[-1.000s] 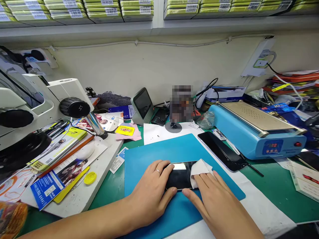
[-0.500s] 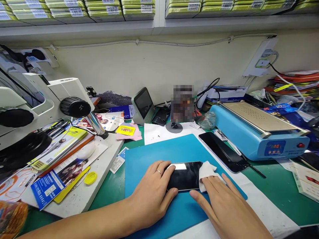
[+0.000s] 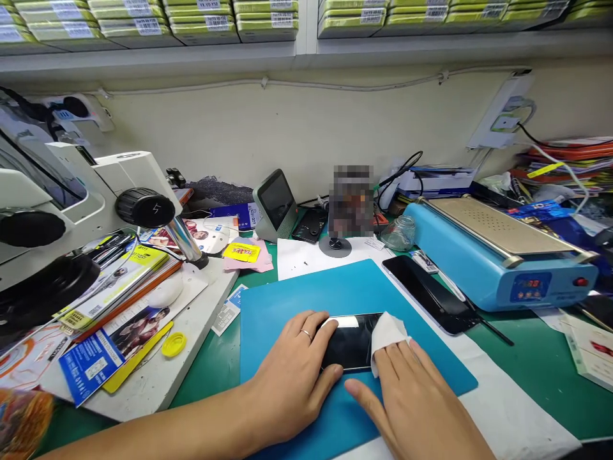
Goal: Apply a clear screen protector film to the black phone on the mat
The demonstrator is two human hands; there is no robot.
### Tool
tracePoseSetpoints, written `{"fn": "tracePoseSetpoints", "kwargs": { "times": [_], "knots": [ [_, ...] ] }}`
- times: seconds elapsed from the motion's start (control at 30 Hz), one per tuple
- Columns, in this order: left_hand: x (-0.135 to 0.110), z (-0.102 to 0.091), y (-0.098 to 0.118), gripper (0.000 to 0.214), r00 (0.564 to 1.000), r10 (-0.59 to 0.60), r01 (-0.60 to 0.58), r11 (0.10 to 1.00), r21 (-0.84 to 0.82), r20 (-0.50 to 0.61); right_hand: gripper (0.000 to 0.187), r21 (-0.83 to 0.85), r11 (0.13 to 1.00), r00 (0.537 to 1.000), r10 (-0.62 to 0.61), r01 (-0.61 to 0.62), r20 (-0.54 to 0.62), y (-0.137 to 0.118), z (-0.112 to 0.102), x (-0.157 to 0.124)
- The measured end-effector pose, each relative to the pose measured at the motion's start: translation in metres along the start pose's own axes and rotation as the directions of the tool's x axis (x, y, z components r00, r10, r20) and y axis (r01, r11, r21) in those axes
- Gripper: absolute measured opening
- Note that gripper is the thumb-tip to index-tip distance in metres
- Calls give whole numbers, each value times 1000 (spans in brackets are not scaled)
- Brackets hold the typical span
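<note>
A smartphone (image 3: 349,348) with a dark glossy screen lies face up on the blue mat (image 3: 306,291). My left hand (image 3: 294,374) grips its left end, fingers over the far edge and thumb at the near edge. A ring is on one finger. Over the right end of the screen lies a crumpled white wipe (image 3: 390,329). The fingers of my right hand (image 3: 409,390) are together and press this wipe down on the glass, while the thumb sticks out to the left. The phone's right end is hidden beneath wipe and fingers.
Right of the mat lies a second dark phone or screen (image 3: 426,297), near a blue heating plate machine (image 3: 488,262). A glass jar (image 3: 400,233) stands behind. To the left, a microscope (image 3: 138,207) rises over a white board (image 3: 191,326) with booklets and a yellow cap (image 3: 174,345).
My right hand and the wipe have slid left across the screen, covering more of its right part. My left hand and the phone have stayed in place.
</note>
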State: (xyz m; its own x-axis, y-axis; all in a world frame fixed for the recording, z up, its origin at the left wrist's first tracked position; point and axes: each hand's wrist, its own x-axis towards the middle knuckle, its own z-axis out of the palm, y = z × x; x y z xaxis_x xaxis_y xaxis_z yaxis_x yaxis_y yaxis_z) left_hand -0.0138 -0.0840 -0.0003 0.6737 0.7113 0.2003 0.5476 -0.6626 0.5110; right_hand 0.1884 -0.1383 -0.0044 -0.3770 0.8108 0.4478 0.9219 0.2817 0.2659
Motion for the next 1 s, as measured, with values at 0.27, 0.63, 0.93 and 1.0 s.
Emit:
{"fn": "tracePoseSetpoints", "kwargs": {
  "times": [0.27,0.63,0.93,1.0],
  "knots": [
    [1,1,-2,52,1000,21,-22,999,-37,-23,58,224,975,1000,-10,8,6,-16,2,15],
    [-2,6,-8,68,998,47,-49,998,-47,-38,60,384,914,962,-212,133,171,-22,-17,24],
    [0,2,0,60,1000,6,-7,999,-49,-27,55,168,986,995,-31,15,93,29,6,-17],
    [0,1,0,58,1000,-1,-1,999,-46,-25,54,137,990,997,4,-14,71,34,10,-22]
  ]
}}
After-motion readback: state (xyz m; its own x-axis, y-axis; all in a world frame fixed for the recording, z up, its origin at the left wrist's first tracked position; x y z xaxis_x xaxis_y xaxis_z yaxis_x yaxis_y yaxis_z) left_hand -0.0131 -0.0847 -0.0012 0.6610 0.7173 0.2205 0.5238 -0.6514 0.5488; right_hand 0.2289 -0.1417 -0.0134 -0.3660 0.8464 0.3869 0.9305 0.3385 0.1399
